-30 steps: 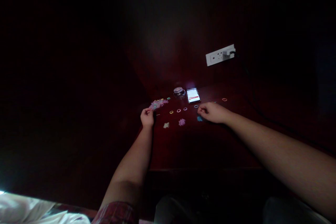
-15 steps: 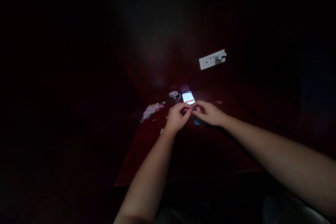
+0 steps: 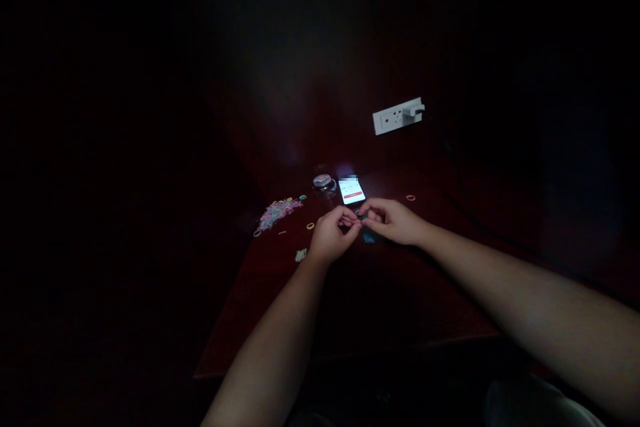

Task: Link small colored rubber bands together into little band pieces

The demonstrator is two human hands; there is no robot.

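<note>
My left hand [image 3: 334, 235] and my right hand [image 3: 394, 221] meet over the table, thumbs and fingertips pinched close together. Whatever lies between the fingertips is too small and dark to name. Just below the right fingers lies a little heap of blue elastic bands [image 3: 369, 238]. A pale yellow heap of bands [image 3: 301, 255] sits left of my left wrist, with a single yellow band [image 3: 310, 226] above it. Farther left spreads a mixed pile of pastel bands [image 3: 279, 213]. My left hand hides part of the table where purple bands lay earlier.
A lit phone [image 3: 353, 192] lies just beyond my hands, beside a round lidded jar [image 3: 324, 184]. One orange band [image 3: 411, 198] rests at the right. On the back wall is a white socket [image 3: 398, 117] with a plug and dark cable. The dark red table [image 3: 270, 307] ends near me.
My left hand has come from beside the mixed pile rightward to meet my right hand. Both stay pinched together over the last half second. The view has shifted slightly.
</note>
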